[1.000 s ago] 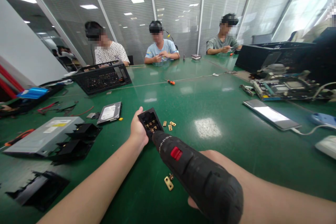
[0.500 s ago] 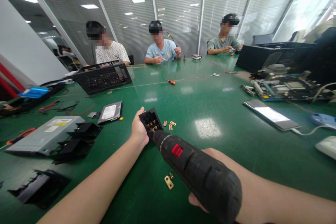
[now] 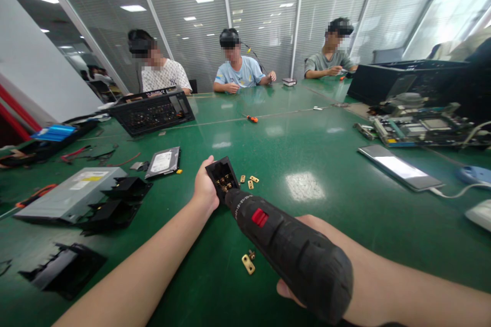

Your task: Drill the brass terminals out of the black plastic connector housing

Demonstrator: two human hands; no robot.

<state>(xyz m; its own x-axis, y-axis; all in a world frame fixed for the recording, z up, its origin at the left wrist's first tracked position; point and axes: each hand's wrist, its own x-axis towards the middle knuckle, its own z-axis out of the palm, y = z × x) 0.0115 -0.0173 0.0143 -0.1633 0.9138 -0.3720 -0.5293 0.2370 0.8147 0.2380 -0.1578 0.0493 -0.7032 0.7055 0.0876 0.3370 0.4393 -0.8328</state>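
My left hand (image 3: 205, 186) grips a small black plastic terminal block (image 3: 221, 169) with brass fittings inside, tilted toward me. In my right hand (image 3: 303, 260) is a black cordless drill (image 3: 291, 245) with a red switch on top. Its front end reaches the lower part of the block; the bit's tip is hidden. Three small brass plates (image 3: 250, 184) lie just right of the block. A larger brass plate (image 3: 248, 264) with a screw (image 3: 251, 254) beside it lies nearer to me, left of the drill.
On the left lie a hard drive (image 3: 163, 161), a silver optical drive (image 3: 69, 196) and black plastic housings (image 3: 63, 268). A screwdriver (image 3: 251, 118) lies mid-table. Right are a phone (image 3: 399, 167) and circuit boards (image 3: 414, 125). Three people sit opposite, near a black computer case (image 3: 153, 112).
The view has shifted slightly, moving the table items a little to the right. Both hands keep their hold, with the drill still at the block. The middle person's raised hand has lowered.
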